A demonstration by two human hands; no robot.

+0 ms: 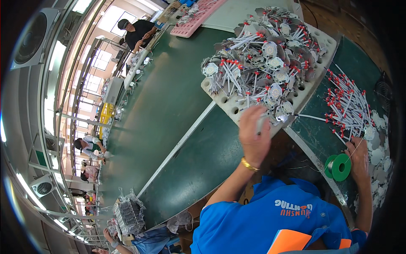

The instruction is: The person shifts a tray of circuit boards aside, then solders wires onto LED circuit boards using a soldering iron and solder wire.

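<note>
My left hand [255, 137], with a gold bracelet at the wrist, is at the near edge of a white foam tray [207, 84]. Its fingers are smeared by motion; a pale patch shows between them, too blurred to name. Heaped on the tray are round LED boards [275, 63] on grey discs, with white leads and red ends. At the right, my right hand [359, 154] has its fingers bent in beside an LED board [369, 132]; what they grip is hard to make out. Next to that hand stands a green spool of thin solder wire [339, 167].
White leads with red ends [344, 103] lie piled on the right bench, beside scattered grey discs [378, 148]. A long green table [169, 106] crosses the middle. A pink foam tray [190, 27] lies at the far end. A bubble-wrapped bundle [129, 213] sits near left. Several co-workers [137, 34] line the far side.
</note>
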